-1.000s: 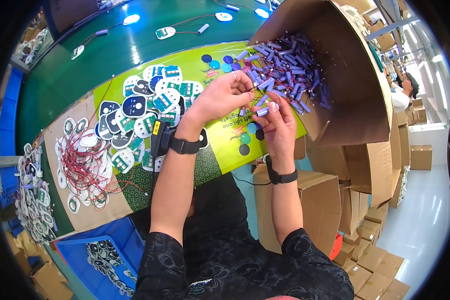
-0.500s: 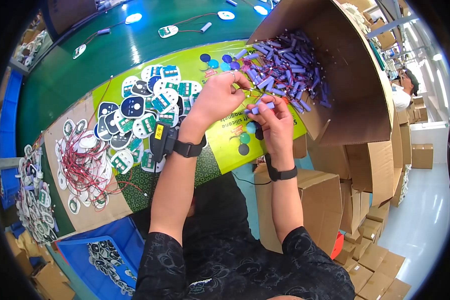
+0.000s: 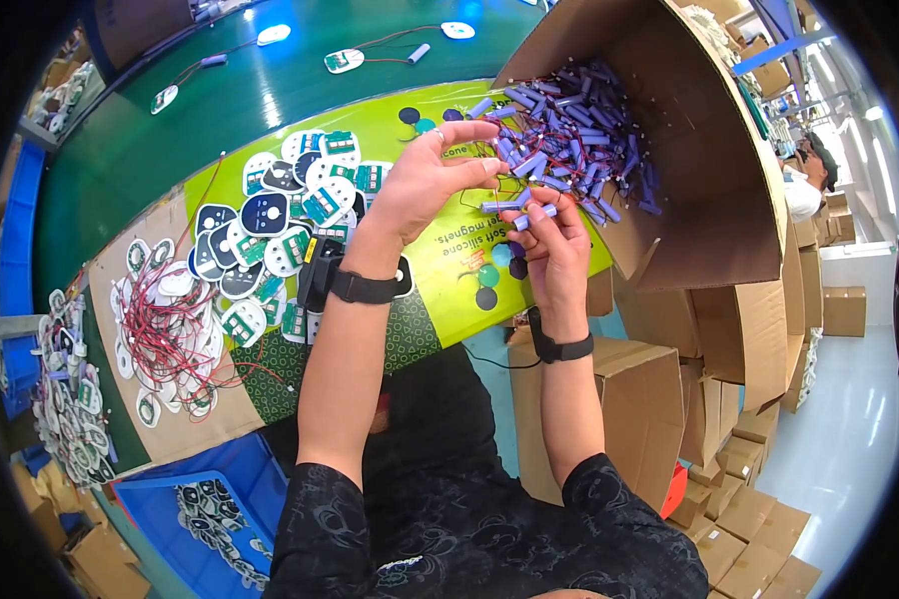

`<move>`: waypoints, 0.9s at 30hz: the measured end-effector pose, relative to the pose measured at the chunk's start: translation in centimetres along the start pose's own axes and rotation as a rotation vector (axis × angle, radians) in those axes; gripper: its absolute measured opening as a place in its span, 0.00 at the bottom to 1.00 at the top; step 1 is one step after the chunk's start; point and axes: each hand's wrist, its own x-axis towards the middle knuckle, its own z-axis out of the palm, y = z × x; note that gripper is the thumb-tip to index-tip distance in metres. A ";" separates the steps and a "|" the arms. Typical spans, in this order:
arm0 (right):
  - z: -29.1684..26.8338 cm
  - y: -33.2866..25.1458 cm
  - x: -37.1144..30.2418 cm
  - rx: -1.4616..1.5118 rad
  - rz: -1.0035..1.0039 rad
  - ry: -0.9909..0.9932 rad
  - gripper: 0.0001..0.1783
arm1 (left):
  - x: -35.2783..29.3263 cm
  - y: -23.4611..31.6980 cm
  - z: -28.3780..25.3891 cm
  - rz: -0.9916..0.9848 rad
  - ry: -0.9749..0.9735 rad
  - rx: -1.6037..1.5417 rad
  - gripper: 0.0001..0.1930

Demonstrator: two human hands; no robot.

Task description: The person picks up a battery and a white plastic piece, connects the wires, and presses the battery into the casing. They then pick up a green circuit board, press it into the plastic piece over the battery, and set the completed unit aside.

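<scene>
My right hand pinches a purple cylindrical battery cell between thumb and fingers, just in front of the large carton. Another purple cell lies close by its fingertips; whether the hand holds it too I cannot tell. To the left, my left hand is open, thumb and index finger apart, beside thin wires at the edge of the cell pile. That pile of purple cells with red and black leads spills out of the tipped cardboard carton onto the yellow-green mat.
Left of my left hand lie white oval plates with green circuit boards. Farther left is a heap of red-wired discs. Behind runs a green conveyor belt carrying wired parts. A blue bin and cardboard boxes stand below the table.
My left hand's fingers have spread from a pinch, and the hand has shifted slightly left. The right hand stays near the same spot with its cell. Parts on the belt have shifted slightly right.
</scene>
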 end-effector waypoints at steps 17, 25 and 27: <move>-0.6 0.7 -0.4 0.136 -0.066 0.017 0.14 | 0.7 0.0 -0.1 0.073 0.207 0.149 0.13; -1.6 3.3 -1.0 -0.090 -0.184 -0.101 0.17 | -0.5 1.9 1.6 0.177 0.084 0.350 0.13; -1.8 3.6 -1.3 -0.090 -0.183 -0.091 0.14 | -1.1 2.5 2.1 0.204 0.077 0.398 0.11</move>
